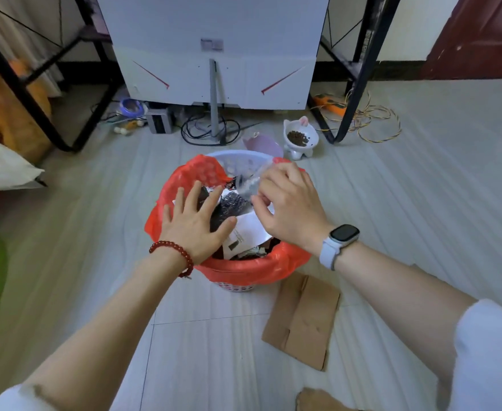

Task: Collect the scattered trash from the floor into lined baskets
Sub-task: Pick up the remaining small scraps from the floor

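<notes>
A pale perforated basket point(237, 161) with a red plastic liner point(252, 268) stands on the floor at centre. It is filled with trash: white paper point(251, 228), dark scraps and a clear plastic wrapper point(248, 180). My left hand point(196, 223) lies flat with spread fingers, pressing on the trash at the basket's left side. My right hand point(291, 203) hovers over the right side, fingers curled, pinching the clear plastic wrapper. A flattened brown cardboard piece point(303, 318) lies on the floor just right of the basket.
A white cat-shaped bowl of kibble point(300, 137) and a purple dish point(263, 145) stand behind the basket. A large white box point(214, 54), cables point(208, 129), black frame legs point(353, 84) and an orange power strip point(329, 105) lie beyond. Bags point(3, 170) sit at left.
</notes>
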A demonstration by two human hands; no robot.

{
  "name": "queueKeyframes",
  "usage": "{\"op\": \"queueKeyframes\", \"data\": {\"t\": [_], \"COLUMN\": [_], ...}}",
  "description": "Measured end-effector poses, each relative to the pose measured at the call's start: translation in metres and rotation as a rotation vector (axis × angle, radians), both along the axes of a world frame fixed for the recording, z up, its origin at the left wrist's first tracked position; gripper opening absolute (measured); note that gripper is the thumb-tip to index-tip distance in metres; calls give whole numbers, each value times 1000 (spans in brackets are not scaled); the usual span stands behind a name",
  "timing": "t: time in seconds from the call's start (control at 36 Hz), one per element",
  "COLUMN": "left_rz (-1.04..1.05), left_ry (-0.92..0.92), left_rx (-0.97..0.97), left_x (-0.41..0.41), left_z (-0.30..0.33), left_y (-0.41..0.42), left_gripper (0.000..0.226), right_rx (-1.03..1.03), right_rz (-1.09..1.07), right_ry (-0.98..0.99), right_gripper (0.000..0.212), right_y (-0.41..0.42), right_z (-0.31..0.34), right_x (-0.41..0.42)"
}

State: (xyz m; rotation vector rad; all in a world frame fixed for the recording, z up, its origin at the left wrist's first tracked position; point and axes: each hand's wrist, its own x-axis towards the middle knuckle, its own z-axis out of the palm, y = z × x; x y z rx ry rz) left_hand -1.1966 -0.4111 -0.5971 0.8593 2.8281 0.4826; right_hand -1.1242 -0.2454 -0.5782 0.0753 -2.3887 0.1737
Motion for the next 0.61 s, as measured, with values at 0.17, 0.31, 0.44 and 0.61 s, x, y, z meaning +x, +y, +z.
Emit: {"op": "queueKeyframes", "data": {"t": [0.17,0.31,0.44,0.61], "left_rz": [-96,-133,-193,-210], "left_ry": [44,72,-33,-243], "left_rx": [-190,-331,-502,-699], "left_x": [-15,-31,-39,-42], "left_z": [-4,-14,-31,-48], "left_y": [10,18,27,42], "left_gripper": [92,116,120,115], "right_rx": [-87,-75,-26,8], "right_rz": [49,-51,-89,-155], "right_ry": [13,-521,-1140,-1383], "right_gripper": [15,53,59,59], "right_y": [8,16,19,14], "right_z": [1,-5,-43,-80], "right_x": [-11,-32,-51,-60]}}
